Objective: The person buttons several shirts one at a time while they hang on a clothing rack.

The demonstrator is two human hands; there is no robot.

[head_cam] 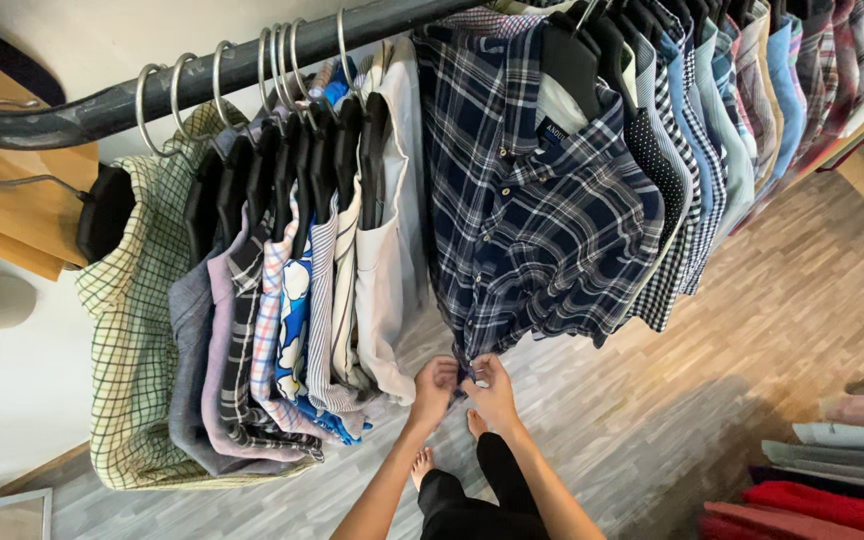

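Left hand: I see my left hand with fingers curled, pinching the bottom front edge of the navy plaid shirt.
Right hand: my right hand is closed on the same hem, just beside the left; the fingertips of the two hands nearly touch.
Shirt position: I note the navy plaid shirt hangs on a black hanger from the dark metal rail, between a cream garment on one side and a polka-dot shirt on the other.
Rail contents: I count a packed row of checked and striped shirts to both sides.
Floor: I see grey wood-look flooring, my bare feet below the hands.
Lower right corner: folded clothes stacked, well apart from the hands.
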